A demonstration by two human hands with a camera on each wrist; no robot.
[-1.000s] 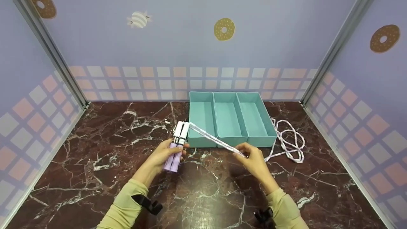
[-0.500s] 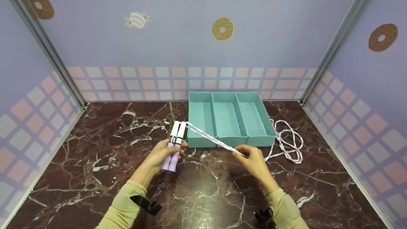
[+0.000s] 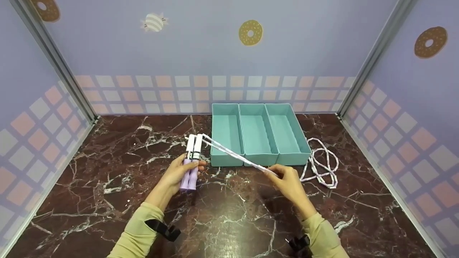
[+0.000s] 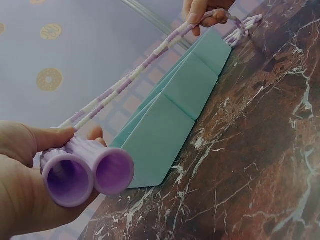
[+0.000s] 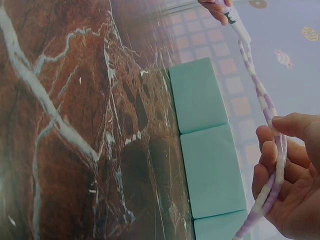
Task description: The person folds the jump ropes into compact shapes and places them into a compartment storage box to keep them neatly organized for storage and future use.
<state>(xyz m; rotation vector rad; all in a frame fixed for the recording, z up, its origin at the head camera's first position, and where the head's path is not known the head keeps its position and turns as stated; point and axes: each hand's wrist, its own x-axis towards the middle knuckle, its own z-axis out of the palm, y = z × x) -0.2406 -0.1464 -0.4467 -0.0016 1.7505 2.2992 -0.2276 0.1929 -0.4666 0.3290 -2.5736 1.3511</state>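
Note:
A beaded jump rope has two purple-and-white handles (image 3: 194,148), held side by side by my left hand (image 3: 179,172), thumb across them. Their flared, hollow purple ends (image 4: 114,171) face the left wrist camera. From the white tips, two strands of purple-and-white beaded rope (image 3: 233,154) run slantwise to my right hand (image 3: 287,181). Thumb and fingers there pinch both strands together, which the right wrist view shows close up at the doubled rope (image 5: 270,107). The rest of the rope lies in loose loops (image 3: 324,168) on the table, right of the bins.
Three teal open-topped bins (image 3: 260,159) stand side by side behind the hands, under the stretched rope. Patterned panels (image 3: 200,46) enclose the brown marbled tabletop (image 3: 229,222) at the back and both sides.
My left hand has moved slightly left with the handles, which stand more upright. The strands between the hands have grown longer, and the loops on the right have shifted a little.

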